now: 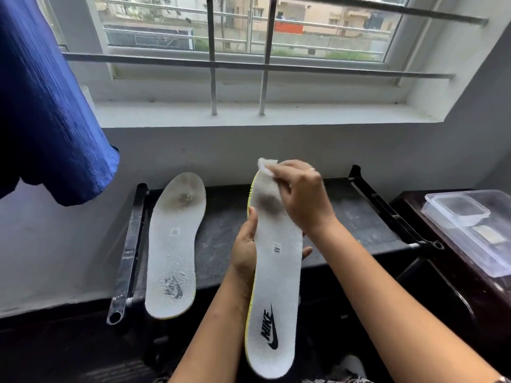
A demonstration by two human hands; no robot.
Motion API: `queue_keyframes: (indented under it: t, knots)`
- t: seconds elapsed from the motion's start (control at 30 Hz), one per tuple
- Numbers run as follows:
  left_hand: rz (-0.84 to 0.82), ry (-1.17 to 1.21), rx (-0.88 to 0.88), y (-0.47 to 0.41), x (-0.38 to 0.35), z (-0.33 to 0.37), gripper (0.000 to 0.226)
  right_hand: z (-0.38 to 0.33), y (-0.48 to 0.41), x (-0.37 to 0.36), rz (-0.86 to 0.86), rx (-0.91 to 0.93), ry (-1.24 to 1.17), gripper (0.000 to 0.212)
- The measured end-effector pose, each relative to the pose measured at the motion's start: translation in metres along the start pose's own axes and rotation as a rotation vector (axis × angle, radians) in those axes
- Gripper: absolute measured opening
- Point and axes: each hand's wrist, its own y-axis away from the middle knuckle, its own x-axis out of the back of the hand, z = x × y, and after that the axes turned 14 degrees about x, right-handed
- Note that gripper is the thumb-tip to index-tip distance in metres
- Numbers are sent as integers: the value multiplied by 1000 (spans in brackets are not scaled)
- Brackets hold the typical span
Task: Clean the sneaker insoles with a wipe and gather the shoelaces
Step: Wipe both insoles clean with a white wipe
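My left hand grips a white insole with a yellow edge and a black logo at mid length, holding it up with the toe pointing away. A dark stain marks its toe area. My right hand pinches a white wipe and presses it on the toe end of that insole. A second white insole, dirty at the toe and with a worn logo, lies flat on the black rack to the left. No shoelaces are in view.
The rack's black side rails stand left and right. A dark side table on the right carries clear plastic containers. A blue cloth hangs at the upper left. A barred window and its white sill are behind.
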Motion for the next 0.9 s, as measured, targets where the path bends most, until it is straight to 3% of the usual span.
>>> queue_keyframes:
  t: [0.07,0.23,0.3,0.43,0.6,0.67,0.8,0.9]
  knots:
    - [-35,31,-58,1,-5,-1,55,-8,4,-8,-84,121,18,37]
    - [-44,-65,-23,-1,3,0,66,19,5,-12,-50,-159,58,41]
    - [-84,-72,42,0,6,1,68,18,6,-9,-38,-165,81,43]
    - [-227,-54,-70,-3,6,4,67,-6,12,-10,-88,-107,-25,50]
    - [22,-38,-85,0,11,9,72,-32,39,-8,-163,-63,-244,43]
    - [103,0,-77,0,13,9,88,-35,50,-2,-185,-67,-323,36]
    - [147,-23,-55,4,9,9,92,-40,66,16,-316,-88,-402,38]
    - [123,-12,-121,6,7,13,86,-45,65,37,-518,-92,-553,37]
